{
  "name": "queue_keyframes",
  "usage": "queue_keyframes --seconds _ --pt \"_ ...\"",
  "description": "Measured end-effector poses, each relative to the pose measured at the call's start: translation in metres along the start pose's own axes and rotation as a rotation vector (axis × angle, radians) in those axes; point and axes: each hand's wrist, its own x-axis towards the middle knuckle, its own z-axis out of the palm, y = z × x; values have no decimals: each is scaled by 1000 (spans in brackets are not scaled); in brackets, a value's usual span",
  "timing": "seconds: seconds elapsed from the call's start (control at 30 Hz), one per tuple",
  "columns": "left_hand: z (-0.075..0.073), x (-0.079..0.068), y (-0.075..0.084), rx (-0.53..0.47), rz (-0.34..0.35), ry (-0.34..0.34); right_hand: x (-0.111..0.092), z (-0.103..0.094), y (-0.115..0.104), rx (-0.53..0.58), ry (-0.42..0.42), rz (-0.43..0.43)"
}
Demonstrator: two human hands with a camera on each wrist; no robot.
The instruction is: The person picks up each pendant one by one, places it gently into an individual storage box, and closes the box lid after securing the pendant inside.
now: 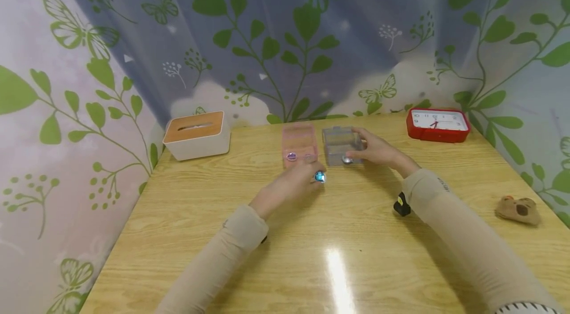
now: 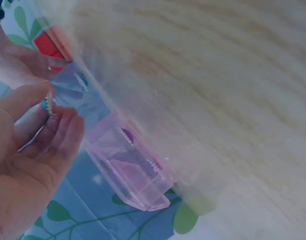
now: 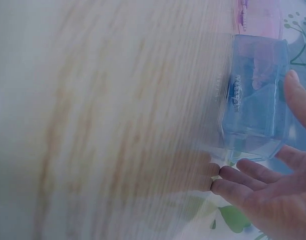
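Observation:
My left hand (image 1: 296, 178) pinches a blue gem with a sparkling rhinestone rim (image 1: 320, 176) between thumb and fingers, just in front of the boxes. In the left wrist view the same blue gem (image 2: 47, 106) shows edge-on at the fingertips. My right hand (image 1: 378, 150) reaches round the right side of a clear bluish plastic box (image 1: 333, 146), thumb and fingers spread apart. One rhinestone-rimmed gem (image 3: 237, 93) lies in that box. To its left stands a clear pink plastic box (image 1: 299, 132) holding purple gems (image 1: 291, 156) with sparkling rims.
A white tissue box with a wooden top (image 1: 198, 138) stands at the back left. At the back right is a red clock (image 1: 438, 126). A small black object (image 1: 402, 205) sits beside the right sleeve, and a brown plush item (image 1: 518, 210) lies near the right edge.

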Motion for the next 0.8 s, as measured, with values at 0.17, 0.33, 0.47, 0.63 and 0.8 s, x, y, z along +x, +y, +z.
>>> queue_keyframes --seconds 0.17,0.33,0.47,0.63,0.8 --pt "-3 7 2 -48 -18 44 -1 0 -1 -4 2 5" --pt "-8 18 4 -83 -49 92 -2 0 -1 -10 9 5" --pt "-13 29 6 -92 -110 126 -1 0 2 6 10 -1" --pt "-17 42 4 -73 -136 155 1 1 4 20 10 3" --pt "-20 54 4 -46 -161 153 1 -1 3 -3 8 -6"
